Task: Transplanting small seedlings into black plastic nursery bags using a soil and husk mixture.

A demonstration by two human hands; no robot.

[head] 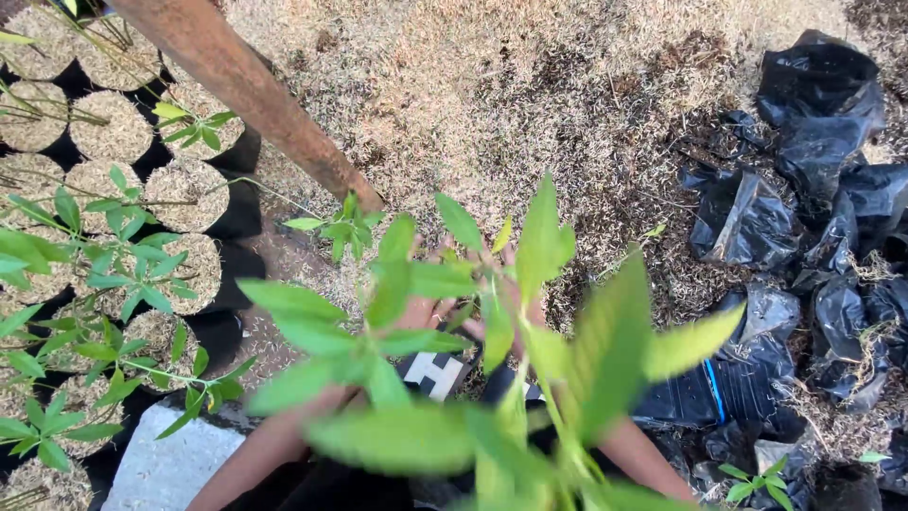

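Reaching down together, both hands (473,303) behind seedling leaves (530,360).

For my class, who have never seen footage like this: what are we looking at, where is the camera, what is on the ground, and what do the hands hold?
There is one picture, taken by a camera worn on a person's head, looking straight down. No machine is involved: two bare arms reach forward, and the left hand and right hand meet around something low down. A blurred green seedling close to the lens hides most of the hands, so what they grip cannot be told. The ground is covered in dry husk mulch. On the left stand rows of black nursery bags filled with husk, some with young plants. On the right lies a heap of empty black plastic bags. A brown wooden pole slants across the top.
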